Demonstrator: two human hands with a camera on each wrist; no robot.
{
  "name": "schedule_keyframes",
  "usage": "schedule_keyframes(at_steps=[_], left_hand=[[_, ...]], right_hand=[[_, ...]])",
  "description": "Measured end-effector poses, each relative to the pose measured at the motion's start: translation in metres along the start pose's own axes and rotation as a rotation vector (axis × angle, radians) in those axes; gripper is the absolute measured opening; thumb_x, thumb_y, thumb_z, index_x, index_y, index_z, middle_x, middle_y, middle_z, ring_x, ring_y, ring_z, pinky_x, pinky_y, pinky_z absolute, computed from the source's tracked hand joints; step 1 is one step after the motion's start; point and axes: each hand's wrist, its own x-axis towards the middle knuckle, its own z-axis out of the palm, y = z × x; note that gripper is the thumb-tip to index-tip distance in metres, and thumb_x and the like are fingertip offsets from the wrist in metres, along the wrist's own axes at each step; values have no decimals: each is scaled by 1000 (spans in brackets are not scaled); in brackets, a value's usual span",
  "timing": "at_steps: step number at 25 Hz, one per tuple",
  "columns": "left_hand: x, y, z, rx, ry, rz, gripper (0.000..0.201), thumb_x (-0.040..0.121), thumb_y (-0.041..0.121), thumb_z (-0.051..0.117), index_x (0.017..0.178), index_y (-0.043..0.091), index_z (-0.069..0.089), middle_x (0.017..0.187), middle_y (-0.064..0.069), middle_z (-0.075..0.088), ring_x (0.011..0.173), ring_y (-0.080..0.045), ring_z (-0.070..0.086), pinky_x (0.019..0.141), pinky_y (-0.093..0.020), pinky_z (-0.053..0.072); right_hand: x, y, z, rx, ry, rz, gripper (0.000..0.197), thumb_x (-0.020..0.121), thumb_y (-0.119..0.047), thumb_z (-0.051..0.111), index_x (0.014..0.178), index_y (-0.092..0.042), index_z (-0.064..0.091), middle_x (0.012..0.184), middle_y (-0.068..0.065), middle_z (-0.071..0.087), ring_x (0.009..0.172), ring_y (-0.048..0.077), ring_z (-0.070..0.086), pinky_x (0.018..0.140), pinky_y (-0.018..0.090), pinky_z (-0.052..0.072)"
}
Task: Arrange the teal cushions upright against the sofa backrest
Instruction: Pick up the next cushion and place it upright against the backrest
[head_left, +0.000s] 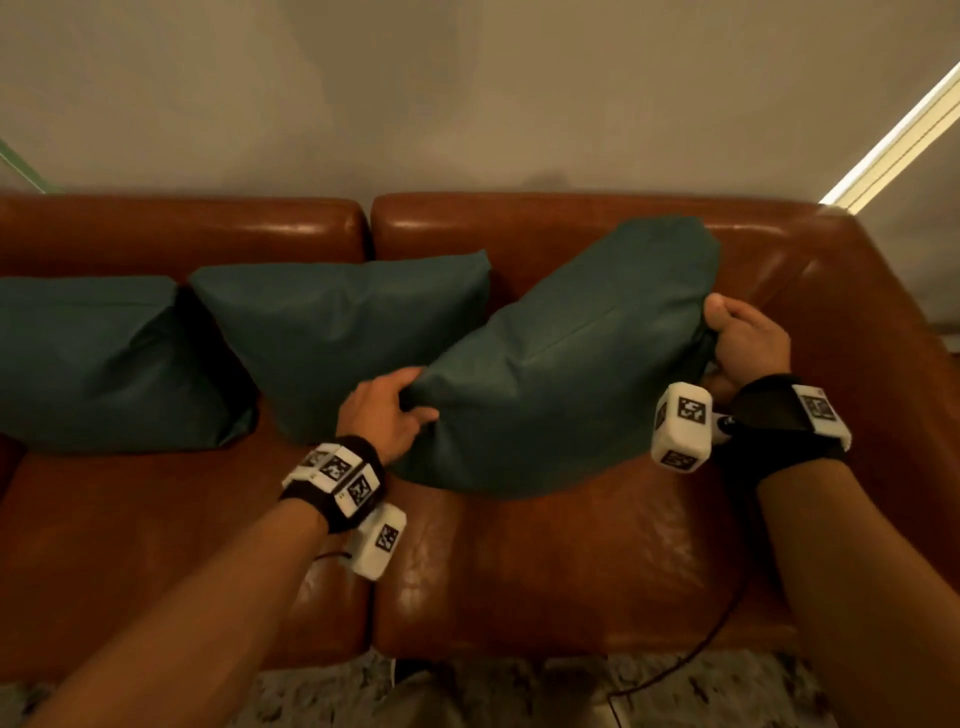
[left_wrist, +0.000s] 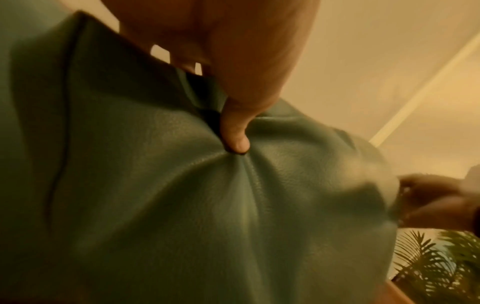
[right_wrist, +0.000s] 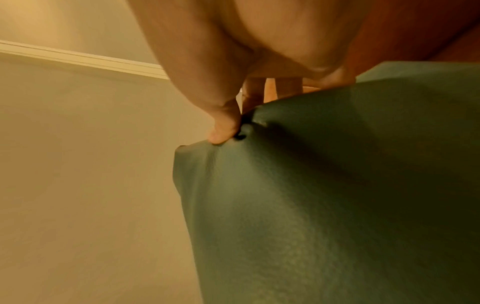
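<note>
Three teal cushions lie on a brown leather sofa (head_left: 571, 561). The left cushion (head_left: 93, 364) and the middle cushion (head_left: 337, 332) lean against the backrest (head_left: 182, 228). The right cushion (head_left: 566, 364) is tilted, its upper right corner up by the backrest top, its lower edge on the seat. My left hand (head_left: 395, 410) grips its lower left corner, thumb pressed into the cover (left_wrist: 235, 131). My right hand (head_left: 737, 338) grips its right edge, thumb on the front (right_wrist: 223, 131), fingers behind. The right cushion fills both wrist views (left_wrist: 182, 205) (right_wrist: 337, 205).
A plain wall (head_left: 467, 104) rises behind the sofa, with a pale trim strip (head_left: 893, 140) at the upper right. The sofa's right armrest (head_left: 872, 338) is beside my right hand. A dark cable (head_left: 691, 654) trails over the seat's front edge. A palm plant (left_wrist: 436, 265) shows at the right.
</note>
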Motion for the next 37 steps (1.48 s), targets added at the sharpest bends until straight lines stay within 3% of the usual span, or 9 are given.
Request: schedule_keyframes(at_steps=[4, 7, 10, 13, 16, 19, 22, 28, 37], left_hand=[[20, 14, 0, 212, 150, 131, 54, 74, 30, 72, 126, 27, 60, 123, -8, 67, 120, -31, 58, 103, -41, 40], [-6, -15, 37, 127, 263, -133, 81, 69, 36, 78, 141, 24, 43, 146, -15, 43, 141, -35, 33, 115, -47, 26], [-34, -20, 76, -163, 392, -398, 113, 59, 43, 86, 150, 24, 22, 159, -13, 15, 146, -28, 18, 119, -43, 21], [-44, -25, 122, -350, 212, -482, 140, 47, 39, 92, 152, 31, 0, 163, -5, 2, 145, -15, 15, 118, -37, 20], [-35, -29, 171, -347, 10, -454, 153, 35, 39, 96, 152, 31, -3, 163, -1, 9, 148, -14, 14, 119, -36, 20], [-9, -32, 207, -496, 127, -456, 136, 25, 45, 97, 138, 51, 22, 147, 13, 42, 137, -11, 42, 113, -43, 37], [9, -44, 223, -506, 215, -506, 123, 21, 58, 91, 122, 66, 22, 139, 16, 47, 129, -11, 49, 111, -42, 39], [58, -45, 222, -589, 341, -533, 132, 35, 27, 95, 144, 25, 20, 143, 5, 46, 128, -13, 49, 115, -37, 35], [52, -21, 222, -681, 336, -512, 100, 41, 6, 93, 130, 7, 47, 128, -3, 61, 114, -14, 60, 100, -27, 48]], right_hand=[[51, 52, -19, -17, -162, 231, 12, 96, -21, 52, 99, -22, 63, 103, 5, 70, 81, 13, 65, 79, 34, 56], [55, 101, -29, -37, -397, 281, 40, 92, -3, 55, 127, -17, 44, 101, -6, 66, 83, 7, 69, 62, 21, 56], [82, 147, -46, -318, -563, 162, 118, 53, -18, 91, 145, -35, 19, 134, -8, 47, 124, 18, 49, 96, 37, 47], [114, 179, -49, -511, -504, 63, 153, 27, -48, 96, 146, -48, -2, 155, -6, 23, 143, 21, 28, 115, 48, 30], [132, 176, -26, -436, -367, 148, 150, 37, -46, 91, 150, -37, -8, 160, 6, 18, 144, 24, 27, 116, 52, 28], [148, 193, -11, -319, -486, 115, 143, 38, -45, 88, 150, -39, -2, 155, 1, 35, 137, 20, 40, 113, 49, 35], [160, 227, -23, -496, -593, -20, 156, 26, -52, 94, 149, -39, -1, 159, -1, 22, 144, 18, 28, 116, 46, 28], [210, 242, 9, -532, -579, -61, 158, 19, -49, 94, 145, -44, -1, 158, 1, 19, 145, 20, 25, 118, 48, 26], [201, 226, 0, -343, -538, -7, 128, 35, -14, 95, 142, -17, 25, 143, 5, 45, 131, 20, 45, 112, 35, 34]])
